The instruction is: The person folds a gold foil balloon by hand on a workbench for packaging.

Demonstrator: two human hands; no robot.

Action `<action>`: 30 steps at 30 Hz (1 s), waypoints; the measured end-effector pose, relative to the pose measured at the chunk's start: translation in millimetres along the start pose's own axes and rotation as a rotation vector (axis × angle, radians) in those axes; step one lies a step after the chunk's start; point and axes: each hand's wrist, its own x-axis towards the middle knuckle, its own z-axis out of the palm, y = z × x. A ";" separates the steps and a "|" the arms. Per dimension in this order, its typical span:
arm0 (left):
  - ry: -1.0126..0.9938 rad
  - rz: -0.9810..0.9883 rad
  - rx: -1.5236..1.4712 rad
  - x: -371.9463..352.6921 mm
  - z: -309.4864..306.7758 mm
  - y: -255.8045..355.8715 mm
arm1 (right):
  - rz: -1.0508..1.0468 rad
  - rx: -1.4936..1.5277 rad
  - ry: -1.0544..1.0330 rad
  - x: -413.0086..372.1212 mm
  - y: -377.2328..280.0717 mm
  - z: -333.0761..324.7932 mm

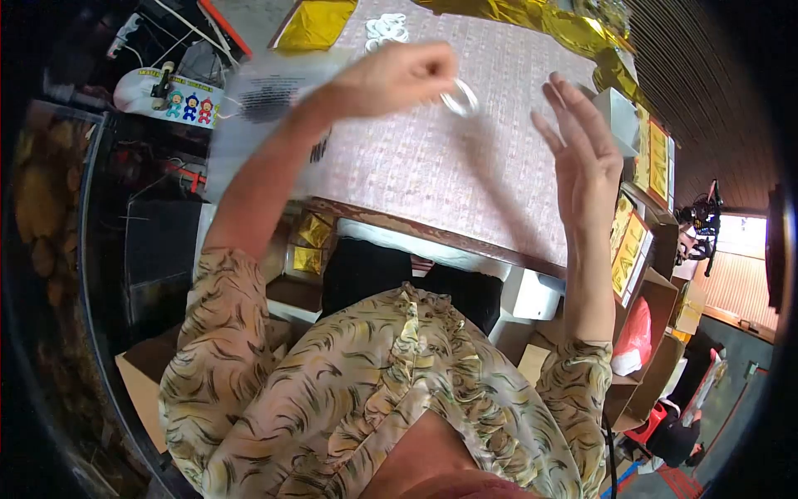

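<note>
Left hand: your grip is closed to a pinch, thumb against fingertips, on a small clear ring. The clear ring sticks out from the fingertip end of the grip, on the side facing your right hand. It is held up over the tabletop and does not touch it. Its opening looks partly turned toward the camera, but blur means the tilt can't be read exactly

Right hand: your grip is wide open, fingers spread and pointing away from you, palm turned left toward the clear ring. It holds nothing. The ring is near these fingertips, with a clear gap between them. Only the left hand is on the ring

Outward: a pale pink patterned sheet covers the tabletop. At the far edge, beyond your left hand, lies a small heap of white rings, well apart from the held one. Gold foil lies left of the heap. A white box sits just beyond your right hand, and yellow-printed cartons stand past the right edge of the tabletop
</note>
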 end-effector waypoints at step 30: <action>0.196 -0.327 0.616 77.4 -132.4 -199.1 | -0.452 -1.355 -0.533 157.7 250.0 96.7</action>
